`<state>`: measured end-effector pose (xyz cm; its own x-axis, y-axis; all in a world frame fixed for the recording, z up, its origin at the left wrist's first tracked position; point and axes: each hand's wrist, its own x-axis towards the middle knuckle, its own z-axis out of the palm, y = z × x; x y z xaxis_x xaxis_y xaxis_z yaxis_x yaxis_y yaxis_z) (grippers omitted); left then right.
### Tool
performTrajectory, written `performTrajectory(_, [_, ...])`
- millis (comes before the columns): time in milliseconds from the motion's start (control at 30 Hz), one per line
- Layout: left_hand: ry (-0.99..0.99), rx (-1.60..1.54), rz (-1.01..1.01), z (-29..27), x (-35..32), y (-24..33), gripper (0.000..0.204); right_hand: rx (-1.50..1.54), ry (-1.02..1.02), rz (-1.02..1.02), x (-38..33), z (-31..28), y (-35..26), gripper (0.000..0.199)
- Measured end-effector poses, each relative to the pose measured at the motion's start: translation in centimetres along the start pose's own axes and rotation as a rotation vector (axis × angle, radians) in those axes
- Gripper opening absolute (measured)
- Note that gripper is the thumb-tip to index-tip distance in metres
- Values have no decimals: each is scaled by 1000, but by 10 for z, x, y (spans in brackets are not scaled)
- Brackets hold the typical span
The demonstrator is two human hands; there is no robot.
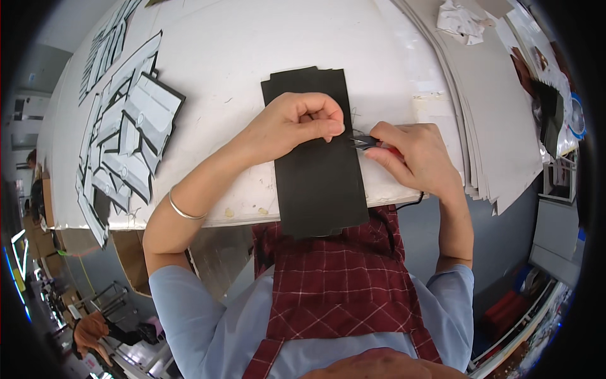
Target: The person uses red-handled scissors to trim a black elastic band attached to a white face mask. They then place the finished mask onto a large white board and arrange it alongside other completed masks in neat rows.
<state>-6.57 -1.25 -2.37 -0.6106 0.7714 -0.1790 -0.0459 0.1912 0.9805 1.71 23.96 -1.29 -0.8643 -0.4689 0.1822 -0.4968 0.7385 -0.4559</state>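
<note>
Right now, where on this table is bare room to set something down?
Bare white table lies beyond the black sheet, between the cut pieces and grey board stack. Crowded around the left hand and right hand on the sheet.

Far left of the fingers lie overlapping grey-and-white cut card pieces (123, 136) on the white table (240, 44), while right of them sits a stack of grey boards (499, 126) with crumpled white paper (461, 22) beyond

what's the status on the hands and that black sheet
Left hand pressing flat black sheet. Right hand closed on small metal snips at sheet's right edge. Nothing blocking.
</note>
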Motion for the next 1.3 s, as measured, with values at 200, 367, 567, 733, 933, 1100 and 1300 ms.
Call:
performTrajectory(200, [6,-28,-3,1,-1,1,14,-51,-18,-30,10,4,-1,33])
performTrajectory(367, [5,-46,-4,0,0,0,14,-17,-18,-20,11,0,-1,33])
performTrajectory(567, [17,-60,-10,2,0,0,14,-76,27,-54,11,7,2,32])
performTrajectory(733, [60,-118,24,2,0,-1,14,-115,14,-72,11,9,3,32])
performTrajectory(933, [82,-99,-24,-6,-14,16,11,58,92,13,-6,4,-8,29])
performTrajectory(1100, [-168,774,-68,-39,-147,56,19,299,45,205,-49,-4,-27,27])
performTrajectory(1300, [762,1171,-467,-15,-251,46,15,404,-98,353,-84,17,-67,20])
